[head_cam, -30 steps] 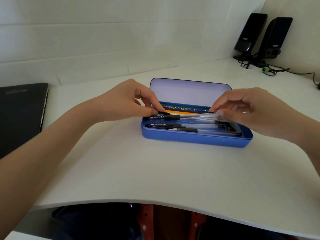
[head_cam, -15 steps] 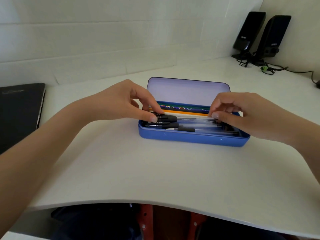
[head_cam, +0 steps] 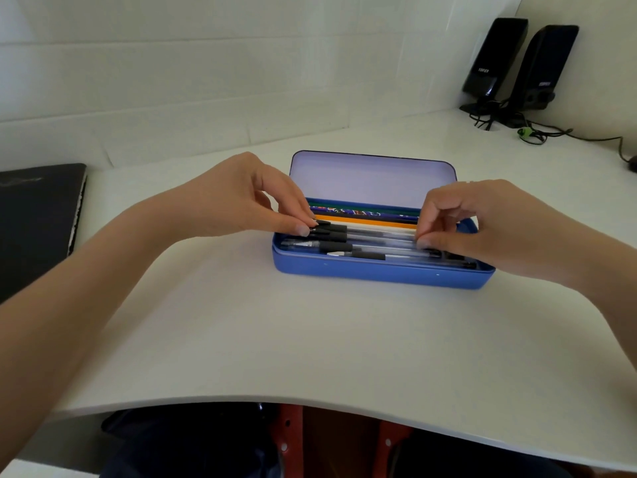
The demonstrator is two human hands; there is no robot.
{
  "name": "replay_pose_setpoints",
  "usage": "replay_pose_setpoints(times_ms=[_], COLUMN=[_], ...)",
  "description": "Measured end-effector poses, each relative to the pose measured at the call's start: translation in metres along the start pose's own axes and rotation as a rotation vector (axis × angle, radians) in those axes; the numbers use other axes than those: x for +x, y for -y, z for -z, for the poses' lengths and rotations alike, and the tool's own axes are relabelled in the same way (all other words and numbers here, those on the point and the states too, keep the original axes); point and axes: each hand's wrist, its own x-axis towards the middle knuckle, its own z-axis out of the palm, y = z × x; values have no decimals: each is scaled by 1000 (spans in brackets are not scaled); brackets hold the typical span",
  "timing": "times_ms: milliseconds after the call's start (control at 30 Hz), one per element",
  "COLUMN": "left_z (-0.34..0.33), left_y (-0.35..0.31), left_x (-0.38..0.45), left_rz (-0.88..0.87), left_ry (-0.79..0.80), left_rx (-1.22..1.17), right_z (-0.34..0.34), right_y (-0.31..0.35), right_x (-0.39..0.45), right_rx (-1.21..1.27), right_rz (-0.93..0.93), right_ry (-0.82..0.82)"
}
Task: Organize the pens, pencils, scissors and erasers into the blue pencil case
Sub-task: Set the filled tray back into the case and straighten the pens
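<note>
On the white desk (head_cam: 310,339) (speakers (head_cam: 517,63) behind), both hands' fingers pinch one pen (head_cam: 372,232) over the blue pencil case (head_cam: 379,272)

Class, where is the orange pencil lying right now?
In the head view, the orange pencil lies lengthwise inside the open blue pencil case, toward its back, between the patterned dark pencils behind it and the clear pens in front.
</note>
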Motion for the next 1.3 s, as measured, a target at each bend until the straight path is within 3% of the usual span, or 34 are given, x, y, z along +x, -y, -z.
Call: replay_pose_setpoints(times_ms=[300,467,833,1300], left_z=[2,2,3,3], left_y=[-1,-3,0,1], left_x=[-1,-1,0,-1], left_rz=[-23,-47,-74,-66], left_ry=[-9,9,49,76], left_rx=[21,11,19,34], right_z=[9,7,6,7], right_y=[8,5,5,11], right_x=[-2,-2,-4,-10], right_rx=[24,-51,-161,-293], right_rz=[35,35,32,-76], right_ry=[-14,51,25,18])
